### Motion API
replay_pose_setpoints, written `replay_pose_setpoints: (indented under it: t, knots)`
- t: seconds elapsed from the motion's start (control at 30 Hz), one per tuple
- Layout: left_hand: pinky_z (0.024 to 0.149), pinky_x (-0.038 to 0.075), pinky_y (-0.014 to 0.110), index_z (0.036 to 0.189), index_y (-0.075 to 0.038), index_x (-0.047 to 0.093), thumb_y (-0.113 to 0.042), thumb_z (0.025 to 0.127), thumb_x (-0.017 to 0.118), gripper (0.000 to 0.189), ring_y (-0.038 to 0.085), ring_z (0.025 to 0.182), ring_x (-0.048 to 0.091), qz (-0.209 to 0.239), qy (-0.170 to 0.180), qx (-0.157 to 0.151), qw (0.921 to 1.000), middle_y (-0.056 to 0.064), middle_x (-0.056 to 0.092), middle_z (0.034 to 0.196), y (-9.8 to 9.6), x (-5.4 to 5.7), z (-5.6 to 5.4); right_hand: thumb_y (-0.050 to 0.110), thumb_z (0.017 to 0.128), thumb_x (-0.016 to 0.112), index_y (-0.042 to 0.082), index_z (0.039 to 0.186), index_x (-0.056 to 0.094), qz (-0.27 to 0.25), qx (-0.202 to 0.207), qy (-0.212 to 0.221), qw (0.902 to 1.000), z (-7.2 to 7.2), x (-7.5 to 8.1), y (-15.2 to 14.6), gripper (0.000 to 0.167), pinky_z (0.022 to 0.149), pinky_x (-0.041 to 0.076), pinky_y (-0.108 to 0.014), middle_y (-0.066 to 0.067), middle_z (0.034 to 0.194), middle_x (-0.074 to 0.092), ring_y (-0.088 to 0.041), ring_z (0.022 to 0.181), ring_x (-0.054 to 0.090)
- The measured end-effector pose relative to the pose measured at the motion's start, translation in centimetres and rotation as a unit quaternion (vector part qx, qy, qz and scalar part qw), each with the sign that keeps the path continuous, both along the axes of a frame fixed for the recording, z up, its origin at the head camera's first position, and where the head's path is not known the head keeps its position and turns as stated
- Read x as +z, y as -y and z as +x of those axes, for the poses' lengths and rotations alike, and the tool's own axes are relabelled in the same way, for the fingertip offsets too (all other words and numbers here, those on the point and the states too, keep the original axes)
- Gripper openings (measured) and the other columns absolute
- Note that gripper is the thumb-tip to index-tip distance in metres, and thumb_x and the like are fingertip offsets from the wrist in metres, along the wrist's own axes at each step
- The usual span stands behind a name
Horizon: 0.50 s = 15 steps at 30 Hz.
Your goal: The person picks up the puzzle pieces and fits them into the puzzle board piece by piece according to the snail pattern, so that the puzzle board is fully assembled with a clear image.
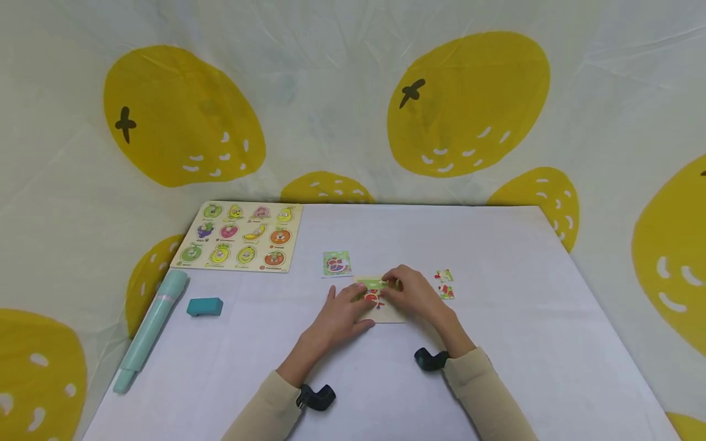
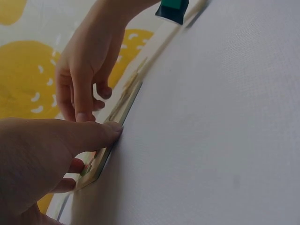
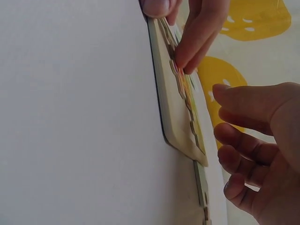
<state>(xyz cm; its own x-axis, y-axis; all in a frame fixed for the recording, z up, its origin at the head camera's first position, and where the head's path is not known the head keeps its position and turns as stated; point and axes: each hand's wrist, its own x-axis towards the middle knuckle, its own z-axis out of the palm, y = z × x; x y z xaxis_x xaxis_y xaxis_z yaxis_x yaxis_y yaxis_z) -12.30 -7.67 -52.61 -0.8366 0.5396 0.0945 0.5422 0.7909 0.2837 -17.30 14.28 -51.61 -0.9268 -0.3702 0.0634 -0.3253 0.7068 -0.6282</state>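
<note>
A small wooden jigsaw board lies before me, with joined picture pieces along its far part and bare wood along its near part. My left hand rests on its left side, fingers spread over the pieces and thumb at the near edge. Over the board's far right corner is my right hand, its fingers loosely bent; in the right wrist view nothing shows between thumb and fingertips. Right of it lie loose jigsaw pieces in green, white and red. A small fruit picture card sits just behind the board, to the left.
A wooden fruit board with several knobbed-looking fruit shapes occupies the table's far left. Nearer are a teal block and a long pale-green tube along the left edge. Behind the white table hangs a fruit-printed cloth.
</note>
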Motion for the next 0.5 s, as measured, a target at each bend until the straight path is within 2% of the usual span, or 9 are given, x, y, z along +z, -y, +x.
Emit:
replay_pose_setpoints:
  t: [0.33, 0.5]
  knots:
    - [0.108, 0.036, 0.072, 0.127, -0.020, 0.070, -0.042, 0.090, 0.071, 0.042, 0.027, 0.141, 0.047, 0.001, -0.005, -0.001, 1.0000, 0.007, 0.056, 0.145, -0.1, -0.2, -0.1, 0.019, 0.086, 0.077, 0.004, 0.112, 0.071, -0.021, -0.016, -0.033, 0.9991, -0.5, 0.2, -1.9, 0.031, 0.067, 0.046, -0.025, -0.009, 0.098, 0.066, -0.020, 0.080, 0.058]
    - [0.108, 0.036, 0.072, 0.128, -0.021, 0.069, -0.042, 0.090, 0.071, 0.043, 0.026, 0.141, 0.047, -0.003, -0.007, -0.001, 1.0000, 0.007, 0.056, 0.146, 0.0, -0.2, -0.1, 0.022, 0.088, 0.075, 0.004, 0.116, 0.070, -0.018, -0.036, -0.018, 0.9990, -0.6, 0.5, -2.7, 0.033, 0.069, 0.046, -0.027, -0.010, 0.104, 0.066, -0.021, 0.086, 0.058]
